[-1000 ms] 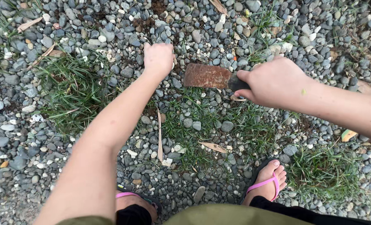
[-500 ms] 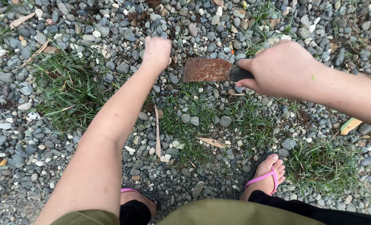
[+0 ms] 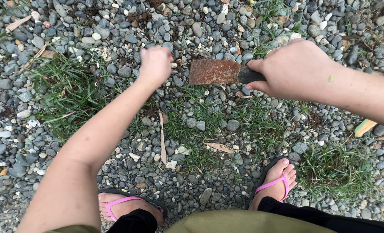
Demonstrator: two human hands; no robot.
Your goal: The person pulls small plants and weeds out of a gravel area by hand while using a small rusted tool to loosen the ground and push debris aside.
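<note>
Since a second earlier, the left hand (image 3: 155,64) had drawn back a little toward the body, fingers curled shut low over the pebbles (image 3: 114,43); whether it pinched anything could not be told. The right hand (image 3: 295,69) stayed wrapped tight around the dark handle of the rusty blade (image 3: 213,71), which jutted flat toward the left fist. Grass tufts (image 3: 67,90) lay beside the left fist, a dry leaf (image 3: 162,136) below it, and pink sandals (image 3: 271,185) nearer the body.
</note>
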